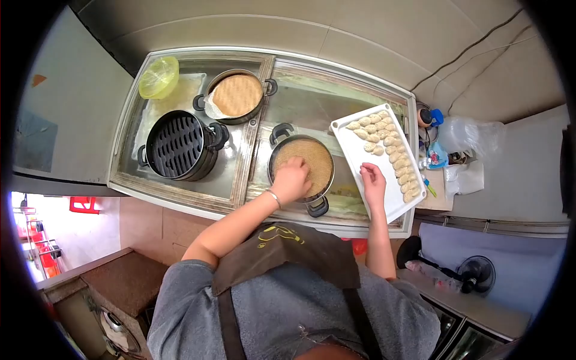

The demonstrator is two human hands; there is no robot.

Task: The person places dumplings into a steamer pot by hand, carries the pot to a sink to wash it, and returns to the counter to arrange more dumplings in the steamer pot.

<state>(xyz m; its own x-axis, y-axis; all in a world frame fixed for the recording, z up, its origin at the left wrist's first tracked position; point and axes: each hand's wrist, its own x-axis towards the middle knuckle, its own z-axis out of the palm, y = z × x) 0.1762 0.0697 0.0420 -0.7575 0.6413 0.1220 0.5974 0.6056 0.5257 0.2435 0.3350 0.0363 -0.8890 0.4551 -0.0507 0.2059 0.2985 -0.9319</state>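
Note:
My left hand (292,179), with a bracelet at the wrist, reaches into a dark two-handled steamer pot (329,191). Its bent fingers rest on the tan woven steamer mat (318,157) lining the pot, and nothing shows in them. To the right, my right hand (373,178) hovers over the near left part of a white tray (393,204), fingers loosely curled and slightly apart, with no object visible between them. Several pale dumplings (399,157) lie in rows along the tray's far and right sides.
Another pot with a tan mat (238,95) and a white cloth stands at the back. Left of it are a black slotted steamer pot (175,146) and a yellow-green basket (159,78). Plastic bags (474,135) lie right of the counter, with a fan (476,273) below.

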